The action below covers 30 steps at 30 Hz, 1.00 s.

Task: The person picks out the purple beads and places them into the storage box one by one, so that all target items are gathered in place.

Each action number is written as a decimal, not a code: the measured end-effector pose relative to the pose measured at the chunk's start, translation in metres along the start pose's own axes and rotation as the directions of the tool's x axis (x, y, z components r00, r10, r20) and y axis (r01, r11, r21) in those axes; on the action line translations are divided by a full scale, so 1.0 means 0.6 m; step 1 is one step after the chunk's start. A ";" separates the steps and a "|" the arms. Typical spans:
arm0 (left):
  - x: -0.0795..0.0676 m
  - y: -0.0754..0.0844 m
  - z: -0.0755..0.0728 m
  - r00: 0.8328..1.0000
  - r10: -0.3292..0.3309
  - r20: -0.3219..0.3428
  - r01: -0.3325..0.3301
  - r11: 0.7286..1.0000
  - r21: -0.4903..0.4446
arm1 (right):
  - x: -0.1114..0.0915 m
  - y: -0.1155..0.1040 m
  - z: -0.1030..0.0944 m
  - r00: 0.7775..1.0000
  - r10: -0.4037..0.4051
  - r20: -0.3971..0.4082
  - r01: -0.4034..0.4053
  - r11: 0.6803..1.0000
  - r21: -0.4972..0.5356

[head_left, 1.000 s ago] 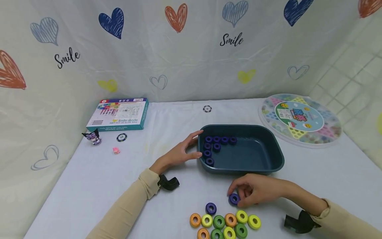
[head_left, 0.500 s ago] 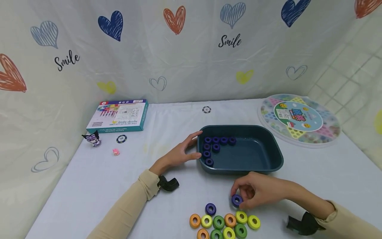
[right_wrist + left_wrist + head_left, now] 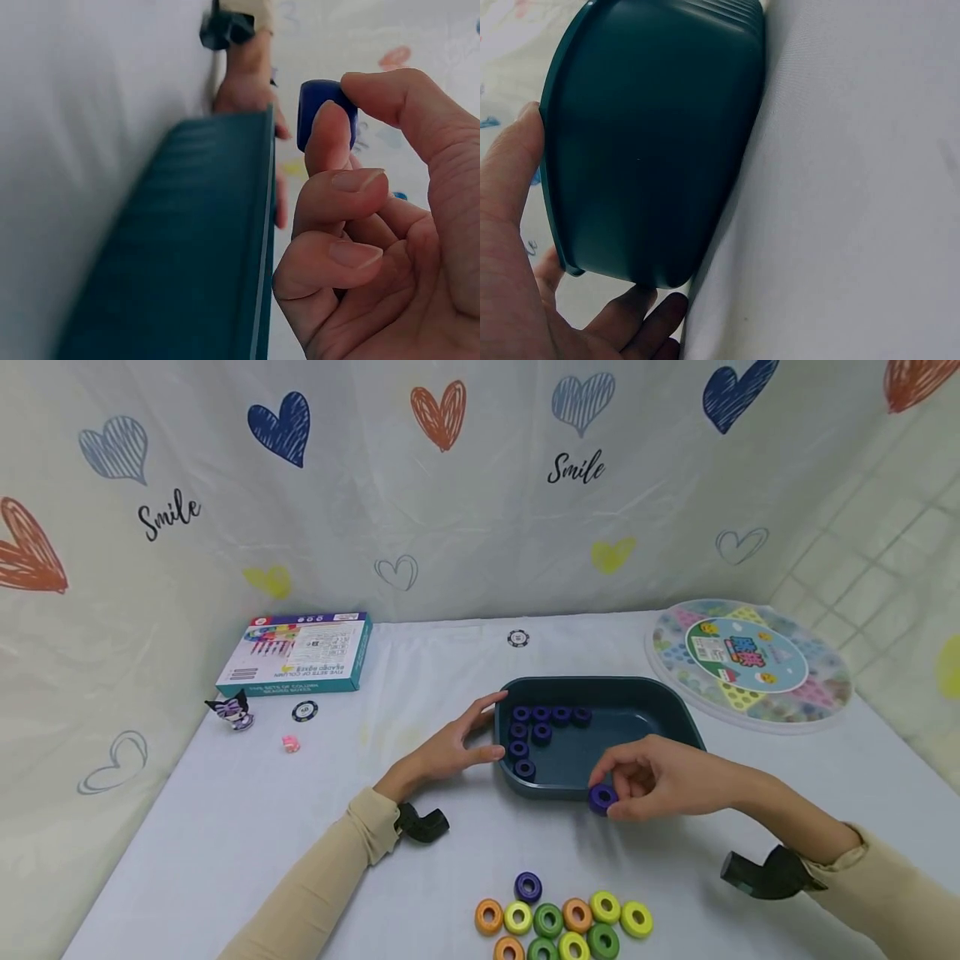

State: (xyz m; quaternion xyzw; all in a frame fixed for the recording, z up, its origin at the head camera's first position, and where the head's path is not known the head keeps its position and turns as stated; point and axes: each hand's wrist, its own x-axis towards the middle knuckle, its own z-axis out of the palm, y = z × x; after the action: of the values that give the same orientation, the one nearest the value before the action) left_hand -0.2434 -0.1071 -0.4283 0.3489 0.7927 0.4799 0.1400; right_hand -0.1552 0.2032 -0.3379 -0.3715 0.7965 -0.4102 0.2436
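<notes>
A dark teal plastic tub stands on the table, with several purple rings lined up inside along its left and far sides. My left hand rests against the tub's left end, thumb and fingers spread along the rim; in the left wrist view the thumb touches the rim. Between the thumb and index finger of my right hand a purple ring bead is pinched on its edge. It hangs at the tub's near rim, its hole facing the head camera. The right wrist view shows the same bead side-on.
Near the front edge lie a loose purple ring and several orange, yellow and green rings. A flat box, a small figurine, a pink piece and a chip sit left; a round game set lies back right.
My right hand has lifted the pinched purple ring bead from above the loose rings, away from me, to the tub's near rim. The left hand has stayed on the tub.
</notes>
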 end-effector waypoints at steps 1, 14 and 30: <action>0.000 0.000 0.000 1.000 -0.006 0.000 0.006 1.000 0.000 | 0.002 0.001 -0.005 1.000 0.016 -0.009 -0.016 1.000 -0.009; 0.002 -0.009 0.002 1.000 0.002 -0.003 -0.002 1.000 0.007 | 0.046 0.013 -0.061 0.996 0.079 -0.048 -0.084 0.988 -0.128; 0.003 -0.012 0.003 1.000 -0.003 -0.006 0.003 1.000 0.003 | 0.104 0.047 -0.098 0.989 0.131 -0.067 -0.137 0.986 -0.097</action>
State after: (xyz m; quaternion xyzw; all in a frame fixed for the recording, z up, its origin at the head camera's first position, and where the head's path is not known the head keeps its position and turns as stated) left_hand -0.2467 -0.1066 -0.4350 0.3467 0.7944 0.4793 0.1377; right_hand -0.2446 0.1926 -0.3347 -0.3161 0.8466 -0.3630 0.2273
